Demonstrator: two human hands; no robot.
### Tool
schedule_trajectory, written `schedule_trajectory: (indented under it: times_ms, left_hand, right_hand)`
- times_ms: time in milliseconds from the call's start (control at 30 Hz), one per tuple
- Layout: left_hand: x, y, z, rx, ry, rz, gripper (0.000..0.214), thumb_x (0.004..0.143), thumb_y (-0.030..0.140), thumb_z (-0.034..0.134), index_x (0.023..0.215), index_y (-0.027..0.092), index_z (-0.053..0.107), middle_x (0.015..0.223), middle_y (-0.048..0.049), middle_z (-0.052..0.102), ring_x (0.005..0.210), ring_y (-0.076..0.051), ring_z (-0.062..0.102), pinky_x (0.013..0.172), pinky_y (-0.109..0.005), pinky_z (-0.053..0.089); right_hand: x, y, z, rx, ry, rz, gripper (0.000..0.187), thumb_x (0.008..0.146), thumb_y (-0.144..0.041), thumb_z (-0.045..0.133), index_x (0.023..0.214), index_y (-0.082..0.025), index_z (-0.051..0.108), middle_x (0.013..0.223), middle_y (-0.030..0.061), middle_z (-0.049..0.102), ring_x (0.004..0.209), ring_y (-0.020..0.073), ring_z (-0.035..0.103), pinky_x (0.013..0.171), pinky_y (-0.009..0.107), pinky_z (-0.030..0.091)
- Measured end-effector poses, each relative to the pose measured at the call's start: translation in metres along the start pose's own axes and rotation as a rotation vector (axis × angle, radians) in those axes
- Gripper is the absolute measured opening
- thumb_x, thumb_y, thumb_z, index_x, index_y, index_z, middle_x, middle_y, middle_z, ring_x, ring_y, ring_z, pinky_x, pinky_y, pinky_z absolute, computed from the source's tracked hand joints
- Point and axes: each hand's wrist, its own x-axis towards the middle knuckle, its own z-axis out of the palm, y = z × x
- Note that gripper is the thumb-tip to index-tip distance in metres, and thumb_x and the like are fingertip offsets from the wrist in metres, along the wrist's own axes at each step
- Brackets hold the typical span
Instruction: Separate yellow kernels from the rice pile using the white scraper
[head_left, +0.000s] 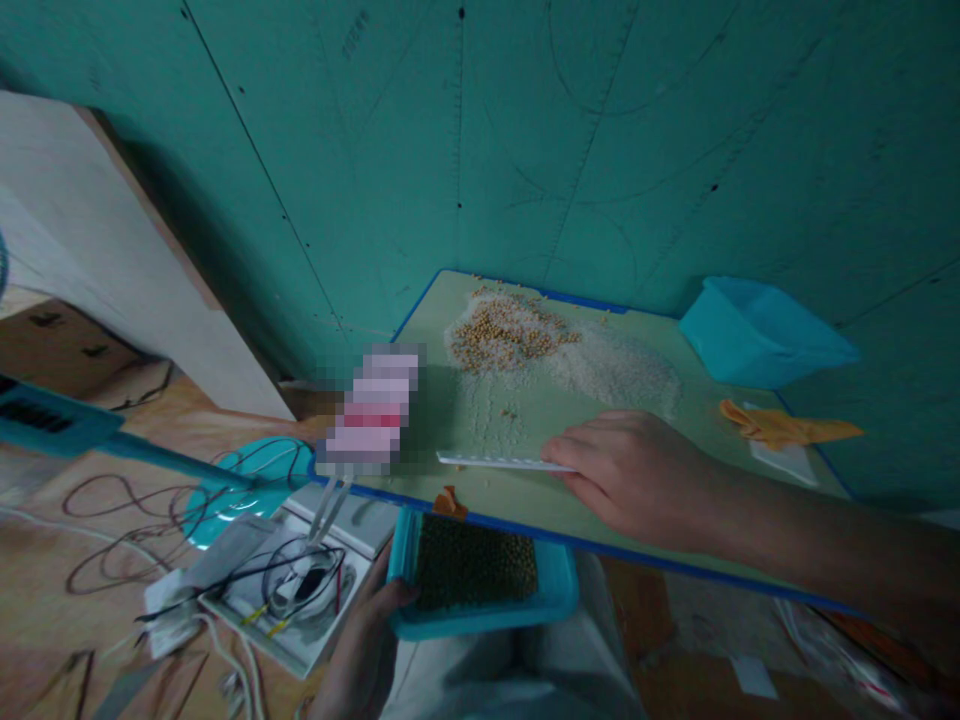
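Observation:
My right hand [626, 475] is closed on a thin white ruler-like strip [495, 461], held low over the pale green tabletop [525, 500] near its front edge. Beyond it lies a mound of tan round beans [495, 335] mixed with white grains, and a heap of white grains [619, 370] spreads to its right. Thin streaks of grain run from the mound toward the strip. Below the front edge, my left hand [379, 610] grips the left side of a blue plastic container [487, 624]. Dark green and tan beans [476, 562] fill part of it.
A blue bin [765, 330] and an orange cloth [787, 428] sit on the table's right side. A blurred pink item [373, 410] lies at the left edge. The green wall [525, 150] backs the table. Cables, a white box [292, 590] and a turquoise fan base [240, 490] occupy the floor.

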Motion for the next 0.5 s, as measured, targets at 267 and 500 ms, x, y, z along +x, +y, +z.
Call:
schedule_trajectory:
  times_ms: [267, 500]
  left_hand:
    - [0.003, -0.003, 0.000, -0.025, -0.065, 0.007, 0.055, 0.071, 0.010, 0.049, 0.123, 0.028, 0.049, 0.122, 0.0041, 0.062, 0.123, -0.022, 0.042, 0.100, -0.033, 0.033]
    - [0.001, -0.005, 0.007, -0.044, -0.019, -0.020, 0.049, 0.067, 0.011, 0.052, 0.113, 0.027, 0.059, 0.111, 0.0033, 0.069, 0.120, -0.025, 0.045, 0.095, -0.034, 0.039]
  right_hand:
    - [-0.017, -0.018, -0.004, 0.094, -0.032, -0.030, 0.007, 0.078, -0.013, 0.049, 0.077, -0.019, 0.052, 0.067, -0.0019, 0.057, 0.060, 0.0113, 0.046, 0.057, 0.028, 0.023]
    - [-0.039, -0.025, -0.002, 0.095, -0.020, -0.034, 0.010, 0.077, -0.010, 0.047, 0.076, -0.020, 0.052, 0.066, -0.0019, 0.056, 0.058, 0.0111, 0.046, 0.055, 0.027, 0.025]
